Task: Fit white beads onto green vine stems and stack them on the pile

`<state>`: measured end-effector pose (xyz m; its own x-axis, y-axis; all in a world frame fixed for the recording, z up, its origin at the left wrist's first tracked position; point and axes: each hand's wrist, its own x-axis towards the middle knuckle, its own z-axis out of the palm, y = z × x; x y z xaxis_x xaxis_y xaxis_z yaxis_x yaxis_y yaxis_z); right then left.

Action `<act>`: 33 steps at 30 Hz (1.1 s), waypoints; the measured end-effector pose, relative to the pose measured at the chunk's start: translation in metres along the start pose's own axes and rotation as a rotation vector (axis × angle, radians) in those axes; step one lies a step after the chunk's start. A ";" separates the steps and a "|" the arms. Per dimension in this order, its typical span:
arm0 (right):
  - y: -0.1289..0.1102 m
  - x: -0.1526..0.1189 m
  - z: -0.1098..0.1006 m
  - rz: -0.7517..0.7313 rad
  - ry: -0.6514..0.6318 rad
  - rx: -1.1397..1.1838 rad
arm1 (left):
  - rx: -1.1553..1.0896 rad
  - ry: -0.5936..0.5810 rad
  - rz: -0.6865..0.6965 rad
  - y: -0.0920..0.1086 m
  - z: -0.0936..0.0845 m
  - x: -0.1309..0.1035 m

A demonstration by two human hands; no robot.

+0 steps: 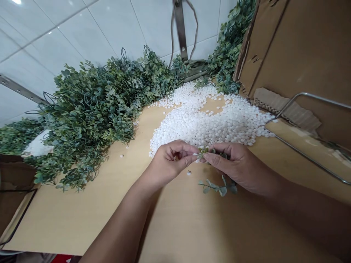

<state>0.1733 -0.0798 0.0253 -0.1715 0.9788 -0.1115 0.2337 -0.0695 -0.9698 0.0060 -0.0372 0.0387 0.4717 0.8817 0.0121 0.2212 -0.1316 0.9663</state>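
- Tiled wall [82, 40] behind, 10 to 12 o'clock from the hands.
- Wooden table [109, 219] underneath.
- Cardboard box [301, 47] at 2.
- Leafy pile [101, 98] at 10; white pieces [186, 126] heaped at 12.
- Right hand [238, 164], pinched on green sprig [219, 189], dead centre; leaves hang at 6.
- Left hand [168, 160], narrow, pinching what looks like a white bit [195, 154] at sprig tip.
- Step, my read: fitting bit to sprig. Next move calls for steady fingertip alignment.
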 end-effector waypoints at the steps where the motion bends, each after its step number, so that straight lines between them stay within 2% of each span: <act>1: 0.000 0.000 0.000 0.004 0.002 0.003 | -0.031 0.000 -0.007 0.000 0.000 0.000; 9: -0.003 -0.001 0.001 0.003 0.046 0.060 | -0.151 -0.001 -0.022 -0.001 -0.001 0.001; 14: -0.004 0.000 0.001 -0.002 0.072 0.043 | -0.235 0.015 -0.132 -0.001 0.002 0.000; 18: -0.004 0.000 0.002 0.005 0.105 0.002 | -0.295 0.011 -0.164 0.001 0.005 0.001; 33: -0.006 -0.001 0.001 -0.056 0.132 -0.047 | -0.322 0.026 -0.195 -0.004 0.007 0.001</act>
<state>0.1710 -0.0810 0.0306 -0.0586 0.9980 -0.0251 0.2723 -0.0082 -0.9622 0.0115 -0.0392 0.0331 0.4241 0.8880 -0.1776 0.0228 0.1856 0.9824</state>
